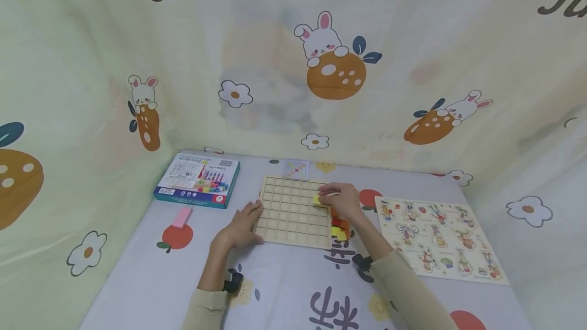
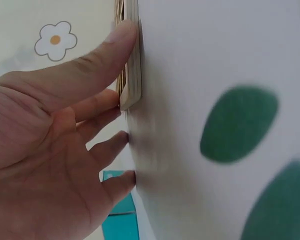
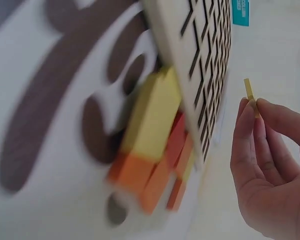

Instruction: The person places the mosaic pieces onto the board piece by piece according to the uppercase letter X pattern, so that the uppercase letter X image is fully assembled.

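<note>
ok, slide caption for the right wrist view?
Right hand pinches a thin yellow tile near a pale wooden gridded board.

Free to reach from above across most of the grid board (image 1: 293,213) — and from the near side. Blocked at the left edge by the left hand (image 1: 241,227), near the far right corner by the right hand (image 1: 341,200) pinching a yellow piece (image 1: 316,200). Hemmed in on the right by coloured pieces (image 1: 340,232) just beside it, then by the right forearm (image 1: 372,236). Passable between box (image 1: 192,182) and grid board — behind the left hand.

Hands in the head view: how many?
2: the left hand at the left edge of the grid board, the right hand at its right side, pinching a yellow tile.
</note>
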{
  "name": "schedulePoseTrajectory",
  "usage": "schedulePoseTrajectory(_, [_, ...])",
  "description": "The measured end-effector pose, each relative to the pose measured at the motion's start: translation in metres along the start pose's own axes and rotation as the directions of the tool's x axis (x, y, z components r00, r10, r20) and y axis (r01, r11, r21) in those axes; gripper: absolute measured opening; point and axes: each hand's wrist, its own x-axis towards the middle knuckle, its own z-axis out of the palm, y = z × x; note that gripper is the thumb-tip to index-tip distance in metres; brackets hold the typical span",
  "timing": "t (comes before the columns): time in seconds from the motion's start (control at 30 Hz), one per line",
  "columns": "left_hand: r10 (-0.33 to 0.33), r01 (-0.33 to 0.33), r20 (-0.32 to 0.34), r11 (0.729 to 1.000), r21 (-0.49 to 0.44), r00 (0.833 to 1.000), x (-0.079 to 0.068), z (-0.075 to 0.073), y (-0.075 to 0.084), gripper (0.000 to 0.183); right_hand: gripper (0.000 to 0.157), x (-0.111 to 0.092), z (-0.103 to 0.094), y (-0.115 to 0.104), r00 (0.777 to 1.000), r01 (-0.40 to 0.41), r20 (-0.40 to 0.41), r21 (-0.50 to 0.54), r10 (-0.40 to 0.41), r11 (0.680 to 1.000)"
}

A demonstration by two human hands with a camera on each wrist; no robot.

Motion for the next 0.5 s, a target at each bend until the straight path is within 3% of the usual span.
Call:
schedulePoseTrajectory(0.27, [-0.011,0.011,0.007,1.000,0.006,1.000,-0.002,0.001,0.002,0.096,0.032,0.015,0.022,-0.022,0.991,0.048,0.113,0.205,-0.072,0.978])
schedulePoseTrajectory(0.5, [-0.003,0.003,0.019,0.999,0.034,1.000,-0.001,0.000,0.002,0.095,0.029,0.032,0.046,-0.036,0.990,0.077,0.100,0.186,-0.097,0.980])
